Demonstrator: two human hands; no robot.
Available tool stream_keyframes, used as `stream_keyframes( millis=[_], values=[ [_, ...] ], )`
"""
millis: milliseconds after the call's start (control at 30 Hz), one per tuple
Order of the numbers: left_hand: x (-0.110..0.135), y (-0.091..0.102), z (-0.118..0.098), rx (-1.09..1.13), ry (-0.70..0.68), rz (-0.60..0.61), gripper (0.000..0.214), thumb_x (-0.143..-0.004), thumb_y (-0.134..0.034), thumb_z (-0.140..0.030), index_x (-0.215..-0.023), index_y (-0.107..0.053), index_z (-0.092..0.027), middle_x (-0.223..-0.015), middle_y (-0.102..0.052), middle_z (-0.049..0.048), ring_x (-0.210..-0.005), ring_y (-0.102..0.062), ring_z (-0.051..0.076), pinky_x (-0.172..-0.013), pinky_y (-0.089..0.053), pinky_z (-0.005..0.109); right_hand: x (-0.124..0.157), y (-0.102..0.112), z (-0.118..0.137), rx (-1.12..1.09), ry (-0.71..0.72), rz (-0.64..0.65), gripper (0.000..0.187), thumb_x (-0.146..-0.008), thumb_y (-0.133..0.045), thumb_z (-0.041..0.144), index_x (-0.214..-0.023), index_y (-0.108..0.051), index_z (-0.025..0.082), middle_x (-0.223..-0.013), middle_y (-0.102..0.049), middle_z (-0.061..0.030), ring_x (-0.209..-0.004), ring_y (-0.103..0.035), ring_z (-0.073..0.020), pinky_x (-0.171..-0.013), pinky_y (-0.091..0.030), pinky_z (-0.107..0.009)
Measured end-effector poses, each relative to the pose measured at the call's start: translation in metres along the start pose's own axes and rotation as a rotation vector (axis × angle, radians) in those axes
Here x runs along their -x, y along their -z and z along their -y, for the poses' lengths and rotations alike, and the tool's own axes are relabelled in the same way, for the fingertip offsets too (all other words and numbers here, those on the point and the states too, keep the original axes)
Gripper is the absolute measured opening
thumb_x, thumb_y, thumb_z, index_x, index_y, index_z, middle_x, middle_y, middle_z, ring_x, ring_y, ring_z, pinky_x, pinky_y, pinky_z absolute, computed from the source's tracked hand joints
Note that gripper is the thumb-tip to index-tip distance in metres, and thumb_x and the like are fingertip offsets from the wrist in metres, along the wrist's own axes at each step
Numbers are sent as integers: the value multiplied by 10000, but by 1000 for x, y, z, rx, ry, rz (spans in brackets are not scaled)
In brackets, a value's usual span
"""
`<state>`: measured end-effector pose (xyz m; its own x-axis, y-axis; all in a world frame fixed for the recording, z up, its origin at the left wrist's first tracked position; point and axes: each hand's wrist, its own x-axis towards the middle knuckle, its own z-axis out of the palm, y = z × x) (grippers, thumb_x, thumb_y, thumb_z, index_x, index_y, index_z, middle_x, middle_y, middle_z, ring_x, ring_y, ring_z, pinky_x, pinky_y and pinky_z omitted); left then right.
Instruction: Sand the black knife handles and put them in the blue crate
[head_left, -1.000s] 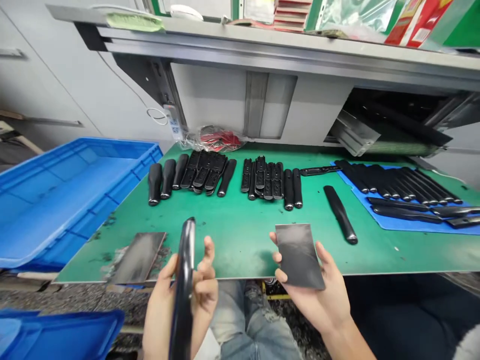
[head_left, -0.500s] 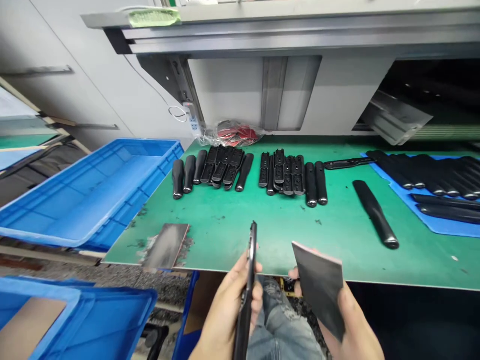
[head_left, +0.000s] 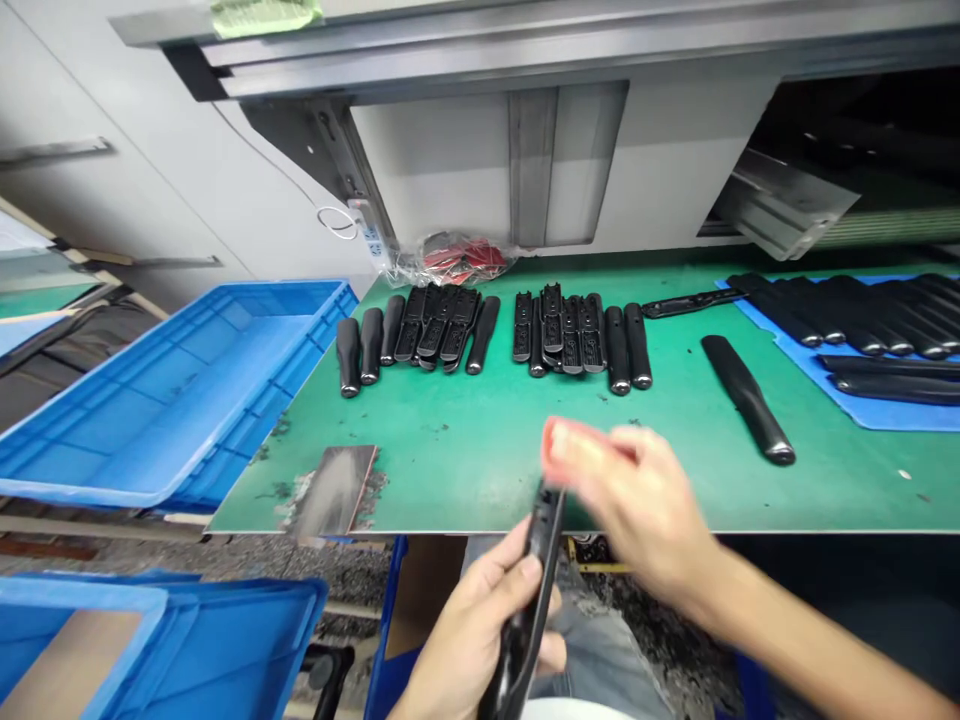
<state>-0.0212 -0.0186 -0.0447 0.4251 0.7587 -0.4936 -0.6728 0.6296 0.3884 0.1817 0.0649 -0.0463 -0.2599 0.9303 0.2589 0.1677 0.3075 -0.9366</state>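
My left hand (head_left: 487, 620) is closed around a black plastic handle piece (head_left: 529, 610), which points up and away from me over the table's front edge. Its far tip meets a red-backed sheet of sandpaper (head_left: 551, 450), bent over in my right hand (head_left: 652, 505). That hand is blurred, its fingers pinching the sheet. The sheet covers the tip, so the contact itself is hidden. Another worn sandpaper sheet (head_left: 341, 490) lies at the table's front left amid black dust. A single handle piece (head_left: 750, 400) rests to the right of my hands.
On the green table (head_left: 450, 450), two groups of black handle pieces (head_left: 442, 325) stand at the back. More lie on a blue sheet (head_left: 862, 400) at right. A plastic bag with red pieces (head_left: 465, 260) sits behind them. Blue bins (head_left: 172, 390) are at left.
My right hand has moved up and left, bringing the sandpaper from beside the handle piece onto its far tip; the sheet is now bent. My left hand has shifted slightly right.
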Motion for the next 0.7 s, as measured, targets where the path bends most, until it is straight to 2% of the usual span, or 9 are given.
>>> stream_keyframes(
  millis=[100, 167, 200, 267, 367, 433, 500, 567, 700],
  values=[
    [14, 0, -13, -49, 2, 87, 446, -746, -879, -254, -1158, -742, -150, -674, -597, 13, -498, -524, 68, -475, -426, 166, 6, 20, 2, 480, 204, 36, 335, -1031, -574, 306, -1356, -657, 305, -1442, -548, -25, -1197, -443, -372, -1050, -264, -598],
    [17, 0, -26, -9, -80, 25, 416, -860, -770, -325, -1234, -690, -161, -775, -649, 41, -501, -540, 82, -433, -437, 168, 25, 23, 7, 519, 215, -118, 391, -1057, -514, 304, -1442, -579, 303, -1491, -496, -24, -1236, -440, -354, -1070, -270, -556],
    [17, 0, -33, 27, -115, -12, 440, -927, -675, -392, -1300, -639, -162, -837, -664, 58, -496, -536, 89, -395, -425, 168, 36, 21, 10, 350, 145, -227, 404, -1058, -523, 339, -1459, -558, 302, -1488, -496, -35, -1234, -465, -328, -1073, -309, -505],
    [14, -5, -44, 135, -159, -36, 563, -1006, -473, -508, -1412, -516, -121, -878, -647, 75, -465, -502, 91, -336, -392, 171, 56, 12, 14, -197, -94, -378, 426, -1039, -548, 432, -1442, -569, 297, -1426, -540, -65, -1147, -541, -285, -979, -436, -408],
    [7, -19, -54, 333, -267, -33, 507, -1052, -350, -442, -1391, -473, -85, -750, -526, -4, -456, -460, 73, -374, -399, 159, 74, -12, 17, -995, -416, -351, 469, -941, -593, 478, -1314, -673, 204, -1378, -563, -154, -996, -581, -277, -760, -536, -345],
    [0, -30, -57, 420, -397, -105, 347, -1040, -392, -340, -1273, -529, -122, -736, -487, -26, -524, -496, 76, -457, -437, 166, 77, -29, 19, -1301, -517, -294, 463, -903, -606, 483, -1239, -715, 184, -1415, -527, -183, -1041, -570, -304, -789, -553, -375],
    [-7, -40, -57, 469, -448, -152, 225, -1007, -427, -284, -1125, -559, -145, -715, -479, -37, -548, -504, 76, -508, -447, 181, 77, -45, 22, -1482, -527, -268, 478, -943, -583, 569, -1274, -692, 241, -1411, -528, -160, -1005, -570, -289, -815, -548, -398],
    [-14, -47, -55, 519, -413, -135, 147, -980, -421, -241, -944, -532, -152, -632, -421, -67, -479, -446, 56, -466, -394, 162, 78, -58, 26, -1554, -516, -250, 474, -1000, -538, 618, -1302, -660, 274, -1366, -547, -146, -902, -550, -242, -758, -535, -360],
    [-23, -51, -49, 605, -425, -116, 182, -929, -411, -163, -755, -374, -197, -542, -341, -97, -394, -364, 21, -410, -313, 123, 84, -68, 31, -1536, -535, -268, 297, -1021, -642, 381, -1262, -670, 208, -1362, -526, -145, -874, -512, -180, -738, -522, -267]
  ],
)
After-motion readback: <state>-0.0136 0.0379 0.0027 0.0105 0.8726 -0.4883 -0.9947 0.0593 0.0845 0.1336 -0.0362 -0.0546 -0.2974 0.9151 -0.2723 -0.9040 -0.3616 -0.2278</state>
